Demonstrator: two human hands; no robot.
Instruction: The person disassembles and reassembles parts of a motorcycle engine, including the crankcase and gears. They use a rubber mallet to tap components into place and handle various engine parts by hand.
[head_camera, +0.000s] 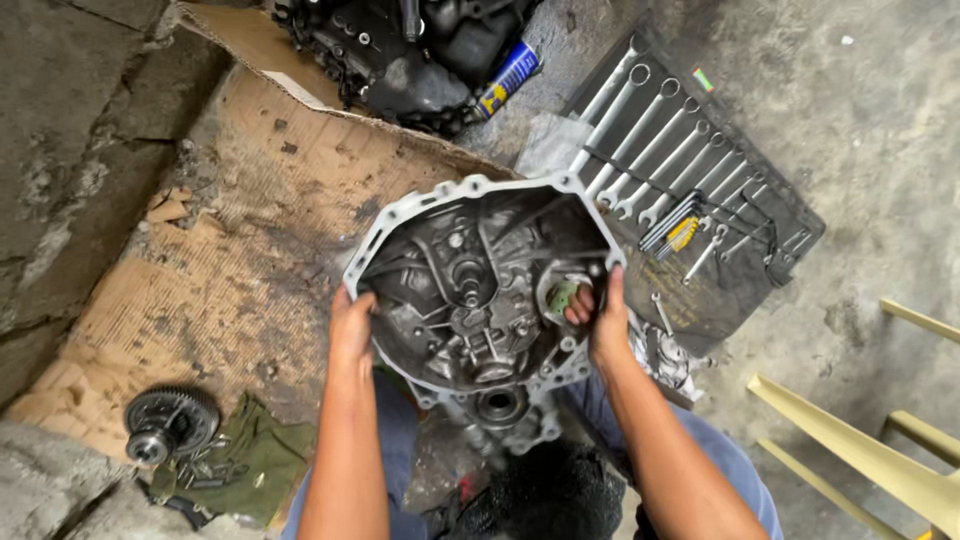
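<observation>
Bare cardboard left of the gearbox housing leaves passing room; the spanner roll crowds its right, the gear blocks lower left.

The gearbox housing sits at frame centre on the cardboard sheet, the left hand on its left rim and the right hand on its right. A wrench roll lies upper right, an engine part top centre, a gear lower left beside a cloth.
</observation>
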